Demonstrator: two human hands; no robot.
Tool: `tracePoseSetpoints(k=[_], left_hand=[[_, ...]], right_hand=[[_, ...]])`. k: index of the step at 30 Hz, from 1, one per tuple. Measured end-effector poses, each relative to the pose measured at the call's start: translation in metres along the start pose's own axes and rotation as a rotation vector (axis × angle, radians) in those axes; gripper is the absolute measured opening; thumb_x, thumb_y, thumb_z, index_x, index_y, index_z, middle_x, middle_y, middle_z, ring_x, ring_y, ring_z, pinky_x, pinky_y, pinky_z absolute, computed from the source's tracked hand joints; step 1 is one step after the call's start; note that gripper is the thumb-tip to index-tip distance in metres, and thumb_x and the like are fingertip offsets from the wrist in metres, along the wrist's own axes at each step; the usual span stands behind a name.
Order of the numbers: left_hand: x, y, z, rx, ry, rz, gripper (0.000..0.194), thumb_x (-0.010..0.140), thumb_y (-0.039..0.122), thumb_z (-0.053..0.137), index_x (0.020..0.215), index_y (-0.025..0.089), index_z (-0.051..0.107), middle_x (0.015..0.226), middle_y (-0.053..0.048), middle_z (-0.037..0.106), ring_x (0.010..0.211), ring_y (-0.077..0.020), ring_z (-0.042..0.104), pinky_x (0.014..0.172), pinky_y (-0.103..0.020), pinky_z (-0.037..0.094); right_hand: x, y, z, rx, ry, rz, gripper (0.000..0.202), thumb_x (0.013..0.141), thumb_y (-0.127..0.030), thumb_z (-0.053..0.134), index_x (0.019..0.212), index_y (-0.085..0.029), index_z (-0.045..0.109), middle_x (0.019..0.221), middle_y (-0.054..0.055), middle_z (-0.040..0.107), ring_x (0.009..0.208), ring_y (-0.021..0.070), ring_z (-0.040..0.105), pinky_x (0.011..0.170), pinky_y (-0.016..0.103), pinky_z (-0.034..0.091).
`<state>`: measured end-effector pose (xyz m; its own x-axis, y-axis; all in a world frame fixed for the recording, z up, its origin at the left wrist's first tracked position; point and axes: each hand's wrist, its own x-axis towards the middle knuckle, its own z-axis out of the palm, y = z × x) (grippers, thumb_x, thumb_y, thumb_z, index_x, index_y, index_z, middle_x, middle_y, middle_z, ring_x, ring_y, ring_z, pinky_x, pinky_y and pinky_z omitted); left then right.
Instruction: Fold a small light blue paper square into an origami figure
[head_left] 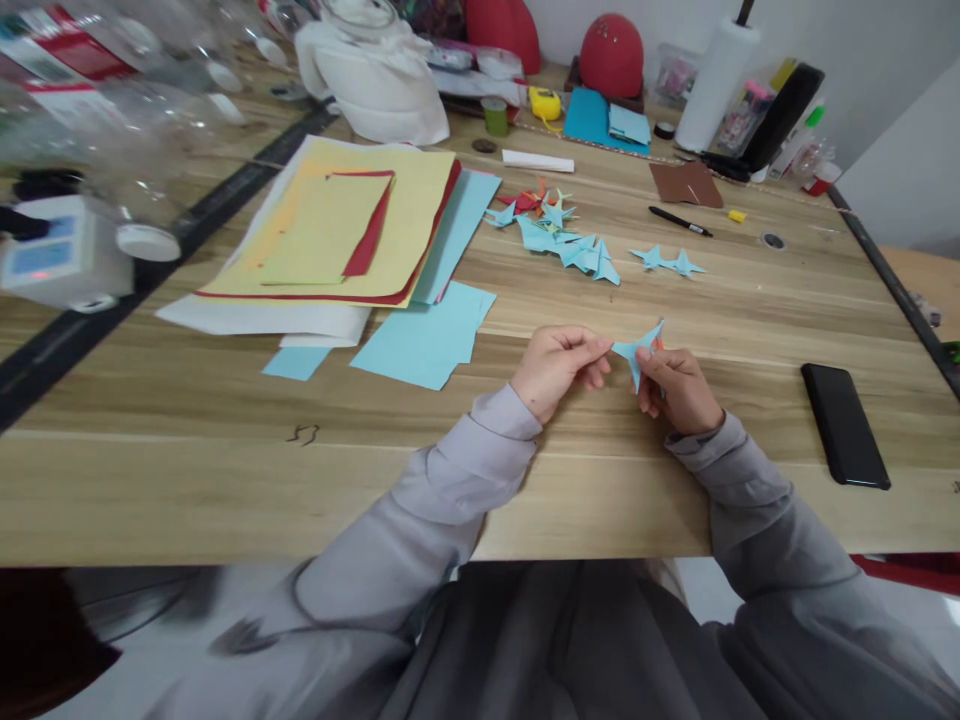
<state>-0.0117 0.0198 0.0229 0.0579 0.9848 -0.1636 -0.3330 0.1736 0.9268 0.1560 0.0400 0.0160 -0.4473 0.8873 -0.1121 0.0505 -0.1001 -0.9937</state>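
Note:
A light-blue folded paper crane (631,348) is held between my two hands, just above the wooden table. My left hand (561,366) pinches its left tip between thumb and fingers. On the other side, my right hand (677,385) grips its body, thumb on top, and an orange bit shows behind the paper. Farther back lies a cluster of folded blue paper cranes (570,245) with some red and orange ones (527,201). Two small blue cranes (667,261) rest to the right of that cluster. Loose blue paper sheets (421,340) lie left of my hands.
A stack of yellow, red and white paper (330,225) covers the left middle. A black phone (845,425) lies at right. A pen (680,221), brown paper (685,185) and yellow tape measure (544,103) are farther back. Plastic bottles (150,130) crowd the far left.

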Motion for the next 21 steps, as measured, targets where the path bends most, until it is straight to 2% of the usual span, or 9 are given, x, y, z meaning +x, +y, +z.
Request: tracePoseSetpoints(k=[6, 10, 12, 14, 17, 21], left_hand=[[0.002, 0.002, -0.002, 0.042, -0.006, 0.012, 0.022, 0.078, 0.029, 0.066, 0.065, 0.011, 0.063, 0.058, -0.001, 0.062, 0.039, -0.0074, 0.054, 0.038, -0.019, 0.04], [0.004, 0.0, -0.004, 0.131, 0.192, 0.078, 0.021, 0.078, 0.031, 0.066, 0.068, 0.013, 0.063, 0.059, 0.001, 0.06, 0.039, -0.006, 0.051, 0.038, -0.018, 0.039], [0.003, -0.002, -0.004, 0.189, 0.233, 0.156, 0.019, 0.076, 0.031, 0.067, 0.068, 0.014, 0.063, 0.056, 0.002, 0.059, 0.041, -0.0065, 0.051, 0.041, -0.018, 0.041], [0.001, -0.006, -0.002, 0.273, 0.186, 0.26, 0.015, 0.074, 0.03, 0.068, 0.071, 0.015, 0.067, 0.059, 0.0, 0.062, 0.048, -0.0089, 0.055, 0.048, -0.021, 0.046], [-0.004, -0.012, 0.005, 0.434, 0.071, 0.435, 0.01, 0.07, 0.024, 0.072, 0.077, 0.017, 0.073, 0.083, -0.007, 0.071, 0.075, -0.0155, 0.065, 0.069, -0.027, 0.053], [-0.007, -0.018, 0.009, 0.508, 0.062, 0.431, 0.02, 0.065, 0.025, 0.078, 0.083, 0.018, 0.075, 0.089, -0.009, 0.072, 0.085, -0.0193, 0.065, 0.078, -0.032, 0.053]], right_hand=[[0.002, 0.002, -0.001, 0.022, 0.005, -0.027, 0.051, 0.077, -0.06, 0.061, 0.051, -0.017, 0.059, 0.038, -0.002, 0.053, 0.028, 0.0063, 0.039, 0.029, 0.019, 0.029], [0.003, 0.003, 0.0, -0.09, 0.081, -0.081, 0.051, 0.078, -0.063, 0.057, 0.057, -0.017, 0.058, 0.041, -0.002, 0.053, 0.031, 0.0073, 0.041, 0.033, 0.021, 0.031], [0.003, 0.005, 0.001, -0.221, 0.126, -0.109, 0.051, 0.079, -0.065, 0.054, 0.059, -0.017, 0.057, 0.042, -0.002, 0.053, 0.033, 0.008, 0.043, 0.036, 0.022, 0.032], [0.003, 0.006, 0.002, -0.368, 0.138, -0.148, 0.05, 0.082, -0.063, 0.051, 0.059, -0.018, 0.054, 0.044, -0.003, 0.052, 0.037, 0.0084, 0.044, 0.04, 0.022, 0.033], [0.0, 0.007, 0.005, -0.571, 0.118, -0.224, 0.043, 0.087, -0.05, 0.049, 0.057, -0.02, 0.048, 0.047, -0.003, 0.049, 0.044, 0.0092, 0.044, 0.046, 0.023, 0.033], [-0.005, 0.004, 0.01, -0.724, 0.112, -0.306, 0.023, 0.08, -0.032, 0.056, 0.062, -0.021, 0.046, 0.051, -0.004, 0.046, 0.048, 0.0101, 0.04, 0.05, 0.025, 0.03]])
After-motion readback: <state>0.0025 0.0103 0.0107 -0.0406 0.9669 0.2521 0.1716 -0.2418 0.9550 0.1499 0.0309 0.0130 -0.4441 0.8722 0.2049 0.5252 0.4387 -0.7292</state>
